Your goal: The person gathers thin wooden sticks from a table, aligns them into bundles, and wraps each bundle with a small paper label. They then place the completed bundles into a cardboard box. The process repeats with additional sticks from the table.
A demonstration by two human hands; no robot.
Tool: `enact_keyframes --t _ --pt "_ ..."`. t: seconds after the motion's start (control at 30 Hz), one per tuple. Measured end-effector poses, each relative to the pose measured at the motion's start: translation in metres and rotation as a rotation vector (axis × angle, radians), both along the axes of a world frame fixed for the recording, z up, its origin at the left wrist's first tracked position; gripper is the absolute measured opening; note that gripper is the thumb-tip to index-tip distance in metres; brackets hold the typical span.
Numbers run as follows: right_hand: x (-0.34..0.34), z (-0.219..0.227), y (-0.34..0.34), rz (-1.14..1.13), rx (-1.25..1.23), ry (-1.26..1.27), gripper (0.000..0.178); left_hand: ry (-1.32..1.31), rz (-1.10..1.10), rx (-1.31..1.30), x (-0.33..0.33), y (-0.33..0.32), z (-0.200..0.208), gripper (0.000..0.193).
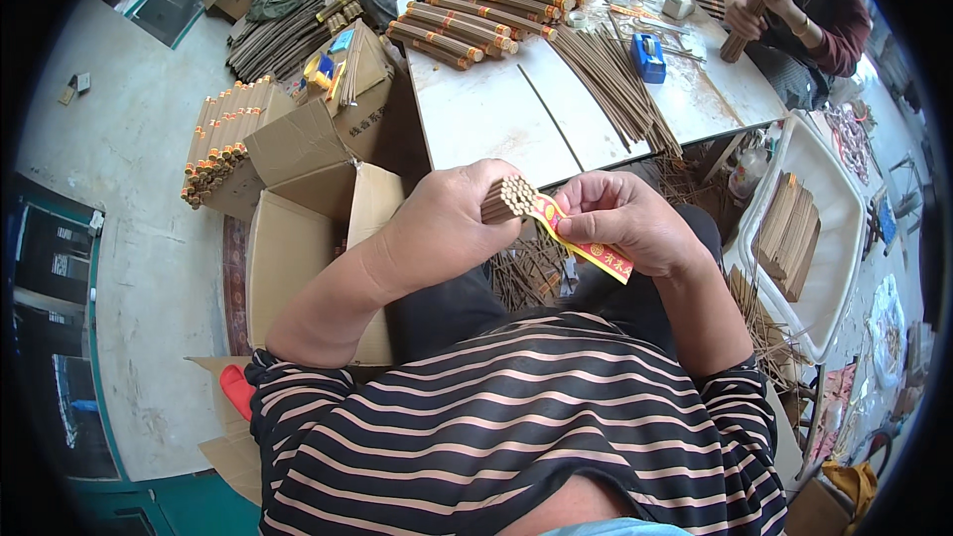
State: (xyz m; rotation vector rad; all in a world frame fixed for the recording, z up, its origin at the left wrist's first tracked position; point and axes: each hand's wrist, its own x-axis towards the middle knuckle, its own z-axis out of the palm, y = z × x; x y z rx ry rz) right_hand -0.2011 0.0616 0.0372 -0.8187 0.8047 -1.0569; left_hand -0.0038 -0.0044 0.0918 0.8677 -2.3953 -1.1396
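Observation:
My left hand [449, 206] is closed around a bundle of brown incense sticks [510, 197], whose round ends face toward me. A red and yellow paper label strip [596, 252] is pinched between the thumb and fingers of my right hand [627, 222]. The strip's upper end touches the side of the bundle, and its other end hangs free toward the lower right. Both hands are close together above my lap. The far length of the bundle is hidden behind my left hand.
Ahead, a white table [467, 119] bears wrapped incense bundles [476, 15], loose sticks [611, 84] and a blue tape dispenser [648, 58]. An open cardboard box [273, 268] stands at my left, a white plastic tub [844, 208] at my right. A co-worker [794, 20] holds sticks at the far right.

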Motion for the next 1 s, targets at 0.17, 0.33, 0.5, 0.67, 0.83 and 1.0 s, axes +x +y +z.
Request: enact_keyframes --t 0.17,0.33,0.5,0.67,0.83,1.0 --pt "0.006 -0.003 -0.003 0.024 0.004 -0.014 0.012 -0.056 -0.045 -0.059 -0.002 0.0 -0.009 0.026" --pt "0.008 -0.012 0.001 -0.025 -0.067 0.085 0.01 -0.048 0.054 0.189 0.003 -0.004 -0.024 0.028" --pt "0.021 -0.014 0.015 -0.149 -0.142 0.273 0.011 -0.073 0.19 0.761 0.009 -0.007 -0.049 0.03" --pt "0.039 -0.032 0.01 -0.175 -0.223 0.489 0.015 0.083 0.218 0.803 0.0 0.002 -0.068 0.023" --pt "0.044 -0.035 0.002 -0.229 -0.162 0.581 0.016 0.087 0.22 0.903 -0.004 0.002 -0.071 0.02" --pt "0.044 -0.035 -0.004 -0.239 -0.166 0.66 0.016 0.144 0.242 0.921 -0.006 0.0 -0.077 0.024"
